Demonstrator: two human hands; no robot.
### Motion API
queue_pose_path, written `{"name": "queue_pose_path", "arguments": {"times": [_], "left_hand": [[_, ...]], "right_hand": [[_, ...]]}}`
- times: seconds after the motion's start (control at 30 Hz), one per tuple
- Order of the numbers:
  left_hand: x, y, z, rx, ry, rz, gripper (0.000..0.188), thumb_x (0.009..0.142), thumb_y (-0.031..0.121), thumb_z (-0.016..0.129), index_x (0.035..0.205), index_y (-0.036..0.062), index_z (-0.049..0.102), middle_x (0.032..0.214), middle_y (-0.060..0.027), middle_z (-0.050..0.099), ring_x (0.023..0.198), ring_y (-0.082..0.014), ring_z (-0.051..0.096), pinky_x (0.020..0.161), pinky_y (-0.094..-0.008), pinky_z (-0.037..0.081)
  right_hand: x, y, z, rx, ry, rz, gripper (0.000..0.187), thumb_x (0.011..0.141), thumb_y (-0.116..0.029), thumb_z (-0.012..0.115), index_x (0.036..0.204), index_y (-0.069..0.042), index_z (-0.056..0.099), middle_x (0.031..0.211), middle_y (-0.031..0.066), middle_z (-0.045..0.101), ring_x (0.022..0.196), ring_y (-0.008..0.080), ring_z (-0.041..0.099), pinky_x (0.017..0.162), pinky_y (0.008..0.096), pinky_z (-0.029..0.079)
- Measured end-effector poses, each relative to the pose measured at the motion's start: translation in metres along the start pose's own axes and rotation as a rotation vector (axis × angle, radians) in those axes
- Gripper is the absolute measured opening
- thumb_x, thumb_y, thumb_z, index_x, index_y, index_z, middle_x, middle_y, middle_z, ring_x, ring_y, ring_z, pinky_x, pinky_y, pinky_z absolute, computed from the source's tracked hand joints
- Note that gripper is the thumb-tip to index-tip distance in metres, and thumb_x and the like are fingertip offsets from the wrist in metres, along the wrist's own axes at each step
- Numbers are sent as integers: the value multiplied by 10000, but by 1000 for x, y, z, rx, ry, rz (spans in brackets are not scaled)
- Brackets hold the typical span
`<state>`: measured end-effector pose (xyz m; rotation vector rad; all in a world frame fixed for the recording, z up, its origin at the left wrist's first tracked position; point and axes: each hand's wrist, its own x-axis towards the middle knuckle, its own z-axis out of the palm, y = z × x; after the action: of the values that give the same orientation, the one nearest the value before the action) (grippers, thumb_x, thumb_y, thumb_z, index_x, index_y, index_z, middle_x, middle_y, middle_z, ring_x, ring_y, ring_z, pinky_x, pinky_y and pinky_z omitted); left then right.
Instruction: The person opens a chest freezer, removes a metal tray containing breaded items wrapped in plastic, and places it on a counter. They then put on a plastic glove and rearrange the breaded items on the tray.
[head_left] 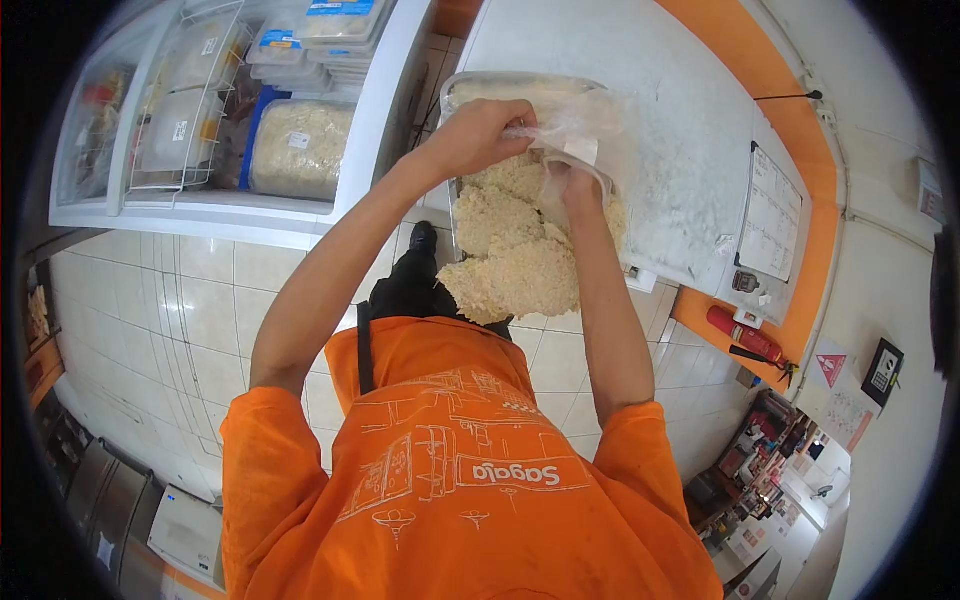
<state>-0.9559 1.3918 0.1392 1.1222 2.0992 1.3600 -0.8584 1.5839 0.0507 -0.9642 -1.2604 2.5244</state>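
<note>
My left hand (481,136) pinches the edge of a clear plastic bag (597,118), fingers closed. The right hand (580,188) reaches inside the bag's mouth, its fingers hidden by the plastic. Below and around the bag lie several large breaded cutlets (510,270) with a pale, crumbly coating. They fill a clear tray (450,95), and the nearest cutlet overhangs its near side. A white label (582,150) shows on the bag.
The tray rests on a white freezer lid (670,120). At left stands an open chest freezer (345,190) holding stacked packs and wire baskets (205,100). A red fire extinguisher (745,335) is at right, near a whiteboard (770,215). Tiled floor (200,300) lies below.
</note>
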Motion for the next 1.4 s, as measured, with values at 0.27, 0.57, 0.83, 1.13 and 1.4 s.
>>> {"name": "queue_pose_path", "arguments": {"times": [0.27, 0.57, 0.83, 1.13, 1.4], "left_hand": [[5, 3, 10, 0, 6, 55, 201, 851, 150, 650, 995, 14, 620, 869, -170, 676, 820, -314, 662, 745, -379, 501], [-2, -13, -11, 28, 97, -13, 227, 858, 183, 645, 998, 8, 608, 839, -159, 642, 772, -294, 615, 719, -365, 478], [0, -6, -15, 1, 67, 42, 228, 862, 199, 640, 994, 15, 612, 830, -147, 627, 758, -278, 598, 694, -364, 465], [13, -13, -12, 38, 59, 82, 220, 875, 204, 636, 970, 7, 615, 795, -144, 639, 745, -239, 619, 687, -345, 473], [16, -22, -15, 49, 75, 103, 197, 877, 188, 639, 974, 18, 616, 768, -119, 620, 684, -199, 552, 672, -328, 457]], "right_hand": [[-4, -11, -7, -456, 341, -114, 224, 883, -208, 602, 1050, -63, 631, 942, 113, 659, 835, 250, 629, 698, 376, 523], [-87, -13, 78, -1537, 89, -551, 191, 824, -131, 607, 969, -20, 663, 847, 201, 662, 830, 327, 644, 745, 422, 506], [-26, 23, 95, -2003, -255, -531, 392, 914, -211, 506, 1270, -50, 543, 1185, 182, 621, 1049, 317, 632, 899, 418, 500], [42, 32, 30, -1685, -476, -875, 431, 941, -258, 472, 1346, -110, 481, 1285, 146, 567, 1225, 270, 517, 1031, 390, 406], [-6, -24, 58, -1854, -415, -333, 341, 901, -216, 507, 1178, -37, 594, 1101, 205, 630, 1046, 322, 605, 909, 399, 482]]}}
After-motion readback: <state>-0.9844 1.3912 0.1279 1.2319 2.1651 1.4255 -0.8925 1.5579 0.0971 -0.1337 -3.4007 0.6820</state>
